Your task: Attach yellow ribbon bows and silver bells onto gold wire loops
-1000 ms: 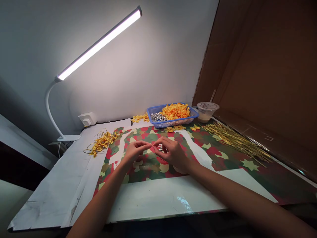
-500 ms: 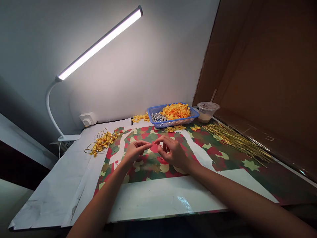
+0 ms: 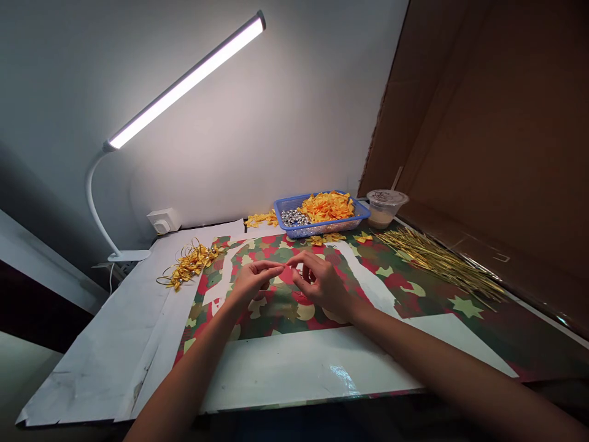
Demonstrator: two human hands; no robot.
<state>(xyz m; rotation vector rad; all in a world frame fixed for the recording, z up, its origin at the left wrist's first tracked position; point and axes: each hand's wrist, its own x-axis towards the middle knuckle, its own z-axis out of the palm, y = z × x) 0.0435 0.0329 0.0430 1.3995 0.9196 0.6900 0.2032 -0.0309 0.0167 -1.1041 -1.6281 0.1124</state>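
In the head view, both bare hands meet over the middle of the table, above the red, green and cream patterned paper point(image 3: 271, 316). The left hand point(image 3: 252, 282) has its thumb and forefinger brought close together, pointing toward the right. The right hand point(image 3: 321, 283) stretches its forefinger to the left fingertips, its thumb a little apart below and its other fingers curled. Whether either grip has hold of anything cannot be told; whatever might sit between the fingertips is too small to make out. Beyond the hands stands a blue basket point(image 3: 297, 232), with silver beads point(image 3: 295, 218) in its left part and a heap of yellow bows point(image 3: 328, 207) beside them. More bows lie just in front of the basket and at its left. To the left of the hands is a pile of yellow bows with thin loops point(image 3: 192, 263). To the right, a spread of gold strips point(image 3: 442, 261) lies on the paper, near a lidded plastic cup point(image 3: 383, 212). A lit lamp point(image 3: 186, 84) slants above the table at the left, and brown cardboard point(image 3: 488, 135) stands at the right.
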